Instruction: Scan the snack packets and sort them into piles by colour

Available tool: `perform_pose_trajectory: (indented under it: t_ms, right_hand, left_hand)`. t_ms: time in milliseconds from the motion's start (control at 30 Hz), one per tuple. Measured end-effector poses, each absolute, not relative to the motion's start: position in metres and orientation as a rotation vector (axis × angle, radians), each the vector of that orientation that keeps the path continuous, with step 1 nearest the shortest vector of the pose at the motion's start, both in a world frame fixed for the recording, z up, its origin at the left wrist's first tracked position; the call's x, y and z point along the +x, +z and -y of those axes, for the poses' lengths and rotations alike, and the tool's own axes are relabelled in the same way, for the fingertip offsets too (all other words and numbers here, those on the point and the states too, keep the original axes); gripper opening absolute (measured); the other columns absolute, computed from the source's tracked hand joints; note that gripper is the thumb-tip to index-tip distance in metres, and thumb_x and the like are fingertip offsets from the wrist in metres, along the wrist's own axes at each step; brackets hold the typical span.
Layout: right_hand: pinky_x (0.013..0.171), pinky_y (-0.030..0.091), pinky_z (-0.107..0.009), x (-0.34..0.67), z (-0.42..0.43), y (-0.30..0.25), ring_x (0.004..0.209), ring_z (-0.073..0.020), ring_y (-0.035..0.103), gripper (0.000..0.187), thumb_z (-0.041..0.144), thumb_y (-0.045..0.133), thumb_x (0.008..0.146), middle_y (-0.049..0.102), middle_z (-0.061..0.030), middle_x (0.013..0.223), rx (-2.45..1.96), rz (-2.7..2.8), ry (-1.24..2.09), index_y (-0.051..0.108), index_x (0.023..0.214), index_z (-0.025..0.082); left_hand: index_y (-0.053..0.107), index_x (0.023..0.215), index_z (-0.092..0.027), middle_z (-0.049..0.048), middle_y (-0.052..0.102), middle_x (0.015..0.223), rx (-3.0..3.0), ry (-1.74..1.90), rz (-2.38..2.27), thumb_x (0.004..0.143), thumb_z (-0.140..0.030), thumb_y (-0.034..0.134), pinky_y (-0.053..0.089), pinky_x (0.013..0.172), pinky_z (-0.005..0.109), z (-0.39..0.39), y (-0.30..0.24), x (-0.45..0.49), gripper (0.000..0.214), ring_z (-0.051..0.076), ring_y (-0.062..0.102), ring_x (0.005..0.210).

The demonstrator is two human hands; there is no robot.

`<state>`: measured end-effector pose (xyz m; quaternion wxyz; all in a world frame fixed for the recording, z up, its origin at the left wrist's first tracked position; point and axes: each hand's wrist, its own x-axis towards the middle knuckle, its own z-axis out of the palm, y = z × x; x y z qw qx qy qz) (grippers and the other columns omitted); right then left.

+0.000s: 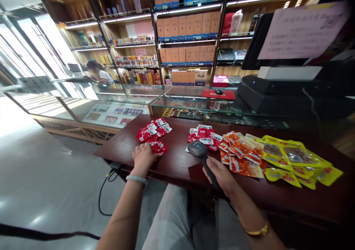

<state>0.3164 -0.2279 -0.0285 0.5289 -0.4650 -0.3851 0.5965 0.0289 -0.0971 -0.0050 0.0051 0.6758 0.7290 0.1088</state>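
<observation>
My left hand (143,156) is on the dark wooden table, its fingers closed on the edge of a red snack packet (159,147). Just beyond it lies a loose pile of red and white snack packets (154,129). In my right hand (222,174) is a black barcode scanner (197,149), my fingers wrapped round its handle and its head pointing away from me. A second pile of red and white packets (205,134) lies right behind the scanner head. To the right of my right hand are orange snack packets (242,150), then larger yellow snack bags (296,157).
A dark monitor (256,39) with a pink paper sheet (299,32) stands at the right. Glass display counters (133,95) run behind the table (177,161). A mouse (219,91) rests on a red mat. Another person (101,74) sits far left.
</observation>
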Motion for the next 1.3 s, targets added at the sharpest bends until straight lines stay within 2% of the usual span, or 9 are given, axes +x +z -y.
perform_pose_trajectory:
  t_ms: [167,400,667,800,933,1033,1133,1233,1300]
  right_hand:
    - [0.038,0.03,-0.017,0.318,0.228,-0.022,0.041,-0.0066,0.039,0.053,0.071,0.066,0.075,0.051,0.005,0.056,-1.078,0.916,1.39,0.057,0.086,0.021]
    - [0.039,0.03,-0.017,0.32,0.223,-0.007,0.042,-0.0068,0.039,0.045,0.064,0.062,0.084,0.052,0.0053,0.056,-0.994,0.99,1.386,0.057,0.093,0.02]
    - [0.037,0.028,-0.018,0.332,0.226,-0.009,0.038,-0.0062,0.037,0.052,0.071,0.063,0.078,0.049,0.0059,0.052,-1.074,0.942,1.343,0.051,0.076,0.02]
    - [0.038,0.028,-0.019,0.335,0.222,-0.011,0.039,-0.0071,0.038,0.052,0.071,0.065,0.076,0.05,0.0056,0.054,-1.095,0.894,1.316,0.049,0.075,0.021]
    - [0.038,0.027,-0.019,0.331,0.214,-0.011,0.04,-0.0071,0.037,0.05,0.069,0.064,0.078,0.049,0.0061,0.054,-1.074,0.881,1.313,0.049,0.077,0.021]
    - [0.039,0.028,-0.019,0.323,0.208,-0.01,0.041,-0.0072,0.038,0.049,0.068,0.065,0.078,0.05,0.0055,0.056,-1.083,0.912,1.349,0.052,0.08,0.021]
    - [0.039,0.03,-0.019,0.311,0.199,-0.01,0.041,-0.0081,0.04,0.051,0.07,0.067,0.075,0.051,0.005,0.056,-1.12,0.953,1.374,0.053,0.081,0.021]
    - [0.039,0.03,-0.019,0.295,0.189,-0.009,0.041,-0.0084,0.041,0.052,0.07,0.066,0.075,0.051,0.0052,0.056,-1.127,1.002,1.401,0.053,0.082,0.021]
    - [0.039,0.029,-0.019,0.284,0.182,-0.008,0.041,-0.0082,0.04,0.05,0.07,0.064,0.077,0.051,0.0052,0.056,-1.107,1.068,1.412,0.053,0.081,0.021]
  left_hand:
    - [0.049,0.107,-0.022,0.0049,0.068,0.092,1.99,0.71,-1.817,0.079,-0.049,0.065,0.042,0.069,0.028,0.095,-0.011,0.069,0.041,0.022,0.065,0.084]
    - [0.05,0.096,-0.023,-0.0002,0.064,0.082,2.015,0.837,-1.563,0.077,-0.041,0.069,0.04,0.064,0.026,0.105,-0.012,0.124,0.032,0.018,0.063,0.075]
    - [0.051,0.101,-0.022,0.0028,0.067,0.083,1.964,0.816,-1.592,0.078,-0.043,0.07,0.042,0.065,0.028,0.088,-0.014,0.139,0.036,0.021,0.065,0.076]
    - [0.054,0.105,-0.019,0.0081,0.07,0.097,1.799,0.932,-1.493,0.078,-0.037,0.072,0.049,0.075,0.031,0.064,-0.019,0.167,0.037,0.022,0.067,0.088]
    - [0.053,0.122,-0.018,0.0127,0.069,0.115,1.806,1.032,-1.195,0.081,-0.032,0.07,0.05,0.088,0.033,0.048,-0.013,0.174,0.046,0.021,0.066,0.104]
    - [0.057,0.122,-0.019,0.0136,0.063,0.127,2.051,1.008,-1.375,0.081,-0.038,0.069,0.043,0.1,0.036,0.049,0.0,0.136,0.046,0.025,0.059,0.118]
    - [0.061,0.112,-0.016,0.0161,0.066,0.115,2.054,0.889,-1.985,0.085,-0.047,0.06,0.04,0.101,0.042,0.057,0.008,0.075,0.041,0.031,0.056,0.116]
    - [0.06,0.111,-0.011,0.0224,0.063,0.116,1.867,0.715,-2.461,0.084,-0.062,0.049,0.04,0.095,0.048,0.064,0.004,0.025,0.058,0.038,0.053,0.115]
    - [0.061,0.109,-0.011,0.0233,0.062,0.117,1.826,0.554,-2.536,0.08,-0.07,0.048,0.039,0.093,0.049,0.065,-0.002,0.007,0.066,0.04,0.051,0.115]
